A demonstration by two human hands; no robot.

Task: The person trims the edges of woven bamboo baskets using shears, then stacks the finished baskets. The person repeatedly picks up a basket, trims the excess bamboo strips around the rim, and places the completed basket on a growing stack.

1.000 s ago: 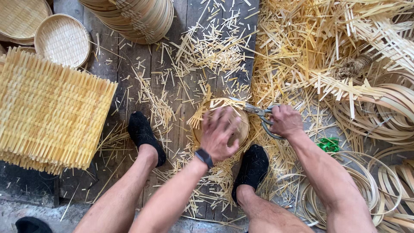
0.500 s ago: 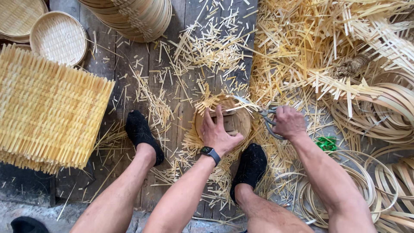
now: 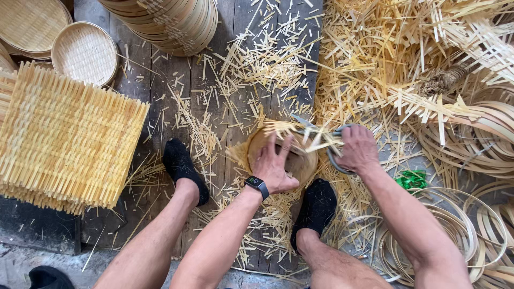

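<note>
Head view showed the left hand (image 3: 276,166) spread flat, fingers splayed, on the small round woven bamboo tray (image 3: 282,156) lying on the dark wooden plank floor (image 3: 225,96) between the person's feet, while the right hand (image 3: 357,150) was closed round the grey-handled metal shears (image 3: 321,135) at the tray's far rim. Compared with a second earlier, the left hand had shifted from gripping the rim to pressing the tray's face, and the blades now sat among the protruding strip ends, so trimming looked under way.

A bamboo-weaving workshop: offcut strips (image 3: 267,59) litter the plank floor (image 3: 139,85), woven mats (image 3: 64,144) pile at its left edge, stacked baskets (image 3: 171,21) at the top, coiled hoops (image 3: 460,230) bottom right.
</note>
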